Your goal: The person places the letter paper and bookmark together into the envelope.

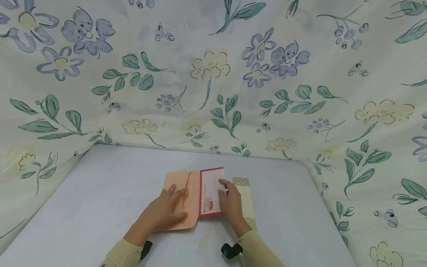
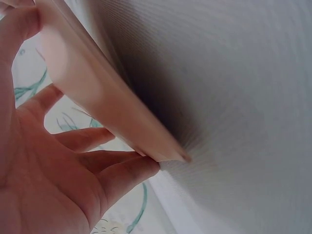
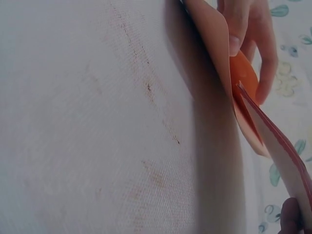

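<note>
A peach envelope lies on the white table, its orange inside showing at the gaping mouth. My left hand rests on its upper face with the fingers spread; the left wrist view shows those fingers against the paper and a shadow below it. With my right hand I pinch a white card that has a red border, small print and a little picture. The card's left edge is at the envelope's mouth; how far in it reaches, I cannot tell.
Right of the card, partly under my right hand and wrist, lies a cream paper piece with glittery gold end bands. Floral cloth hangs behind and at both sides of the table. Brownish marks stain the table's surface.
</note>
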Tool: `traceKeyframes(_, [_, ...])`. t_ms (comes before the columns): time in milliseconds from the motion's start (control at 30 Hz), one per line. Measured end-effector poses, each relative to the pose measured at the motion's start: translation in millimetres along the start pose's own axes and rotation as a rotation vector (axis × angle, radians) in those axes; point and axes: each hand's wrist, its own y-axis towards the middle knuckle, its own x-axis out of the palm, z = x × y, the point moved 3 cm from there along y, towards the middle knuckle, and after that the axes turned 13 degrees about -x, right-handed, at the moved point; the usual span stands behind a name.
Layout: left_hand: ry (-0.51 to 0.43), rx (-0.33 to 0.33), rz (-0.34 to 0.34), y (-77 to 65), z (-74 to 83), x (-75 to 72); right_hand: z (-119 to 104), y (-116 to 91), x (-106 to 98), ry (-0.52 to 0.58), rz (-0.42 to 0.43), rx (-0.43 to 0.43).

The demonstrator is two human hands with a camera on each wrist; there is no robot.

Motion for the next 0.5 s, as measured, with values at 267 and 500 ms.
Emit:
traceKeyframes(267, [0.002, -0.007, 0.005, 1.8, -0.6, 1.7, -1.9, 0.4, 2.1, -0.004, -0.011, 0.008])
traceKeyframes(500, [0.0, -0.01, 0.013, 2.3, -1.0, 1.8, -3.6, -0.6, 4.2, -0.002, -0.027, 0.003])
